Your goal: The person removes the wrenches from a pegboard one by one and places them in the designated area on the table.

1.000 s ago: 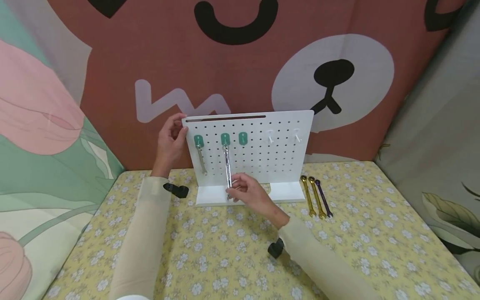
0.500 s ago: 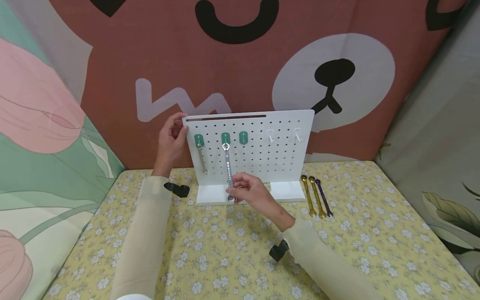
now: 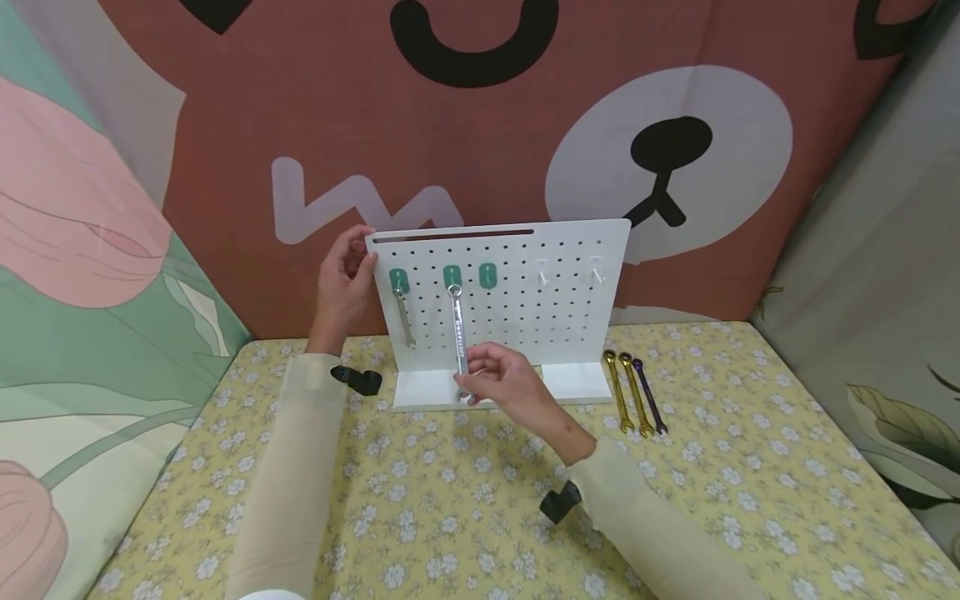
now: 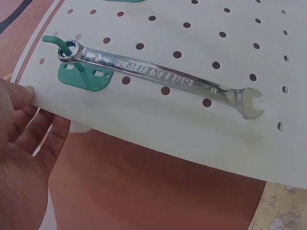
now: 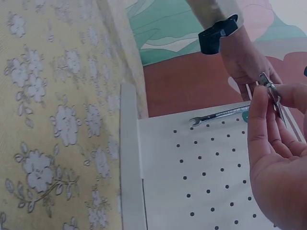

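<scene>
Two silver wrenches sit at the pegboard (image 3: 525, 308): one (image 3: 404, 319) hooked, one (image 3: 458, 333) pinched by right hand (image 3: 506, 385); left hand (image 3: 341, 283) grips its edge.

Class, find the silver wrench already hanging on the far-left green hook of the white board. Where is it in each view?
Head: hanging wrench at the pegboard's left edge, beside the left hand.
Left wrist: wrench crosses the upper middle.
Right wrist: wrench small, centre right.
Shared landmark: the pegboard.

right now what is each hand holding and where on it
The right hand pinches the lower end of a silver wrench, its ring end up at the middle green hook. The left hand grips the pegboard's top left edge.
</scene>
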